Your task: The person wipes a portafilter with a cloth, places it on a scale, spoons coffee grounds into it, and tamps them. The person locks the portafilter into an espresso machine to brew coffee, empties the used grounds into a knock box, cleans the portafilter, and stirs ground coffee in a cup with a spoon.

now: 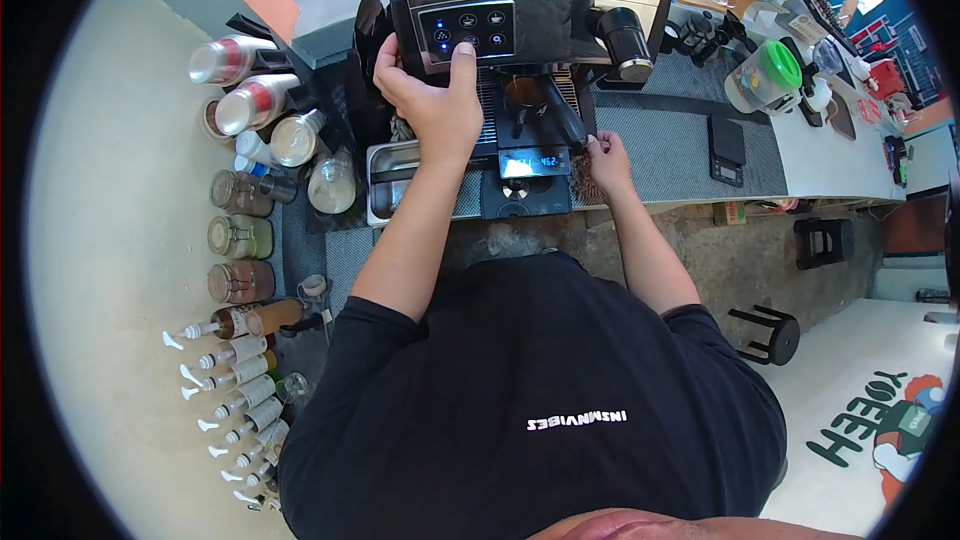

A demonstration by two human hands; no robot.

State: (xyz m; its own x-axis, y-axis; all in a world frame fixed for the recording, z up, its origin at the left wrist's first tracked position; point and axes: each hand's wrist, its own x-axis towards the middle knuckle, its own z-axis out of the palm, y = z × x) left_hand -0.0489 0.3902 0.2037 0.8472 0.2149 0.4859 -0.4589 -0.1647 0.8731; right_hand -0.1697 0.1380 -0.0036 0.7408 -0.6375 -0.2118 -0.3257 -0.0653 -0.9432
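My left hand (440, 110) rests against the espresso machine (550, 15), thumb on the lit touch panel (468, 32), fingers spread at the machine's left edge. Below the machine's front, a portafilter with a black handle (563, 118) points toward me; brown shows at its round end. Under it, a scale with a lit display (534, 162) sits by the drip tray grille (488, 105). My right hand (610, 168) is just right of the handle's tip, finger and thumb pinched together; what lies between them is too small to tell.
A metal tray (385, 185) stands left of the scale. Jars (240, 237) and pump bottles (240, 350) line the left wall. On the right counter are a black scale (727, 150) and a green-lidded container (765, 77). Black stools (775, 336) stand on the floor.
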